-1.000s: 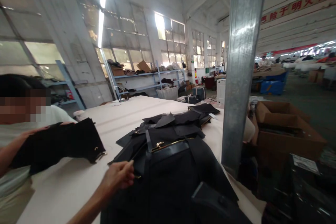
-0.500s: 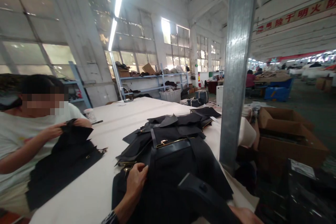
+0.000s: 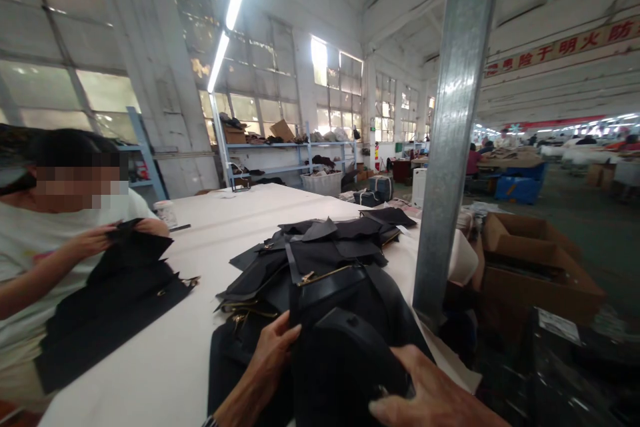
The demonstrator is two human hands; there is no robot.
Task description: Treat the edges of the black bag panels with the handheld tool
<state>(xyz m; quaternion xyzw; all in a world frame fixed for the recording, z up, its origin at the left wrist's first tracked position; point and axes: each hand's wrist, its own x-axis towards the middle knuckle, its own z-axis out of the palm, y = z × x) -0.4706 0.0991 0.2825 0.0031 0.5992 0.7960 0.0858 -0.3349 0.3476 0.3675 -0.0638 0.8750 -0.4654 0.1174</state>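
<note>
A pile of black bag pieces (image 3: 320,253) with gold zippers lies on the white table (image 3: 165,360). My left hand (image 3: 273,357) grips the left edge of the nearest black bag piece (image 3: 345,360), fingers curled on it. My right hand (image 3: 430,393) holds the same piece from the lower right, thumb pressed on its surface. The piece stands raised in front of the pile.
A co-worker at the left holds another black piece (image 3: 115,293) in both hands. A steel post (image 3: 450,147) rises at the table's right edge. Cardboard boxes (image 3: 535,267) sit on the floor to the right. Shelves (image 3: 280,153) line the far wall.
My left hand moved right onto the near black piece and took hold. My right hand came into view, lifting that piece. The co-worker lowered their piece onto the table.
</note>
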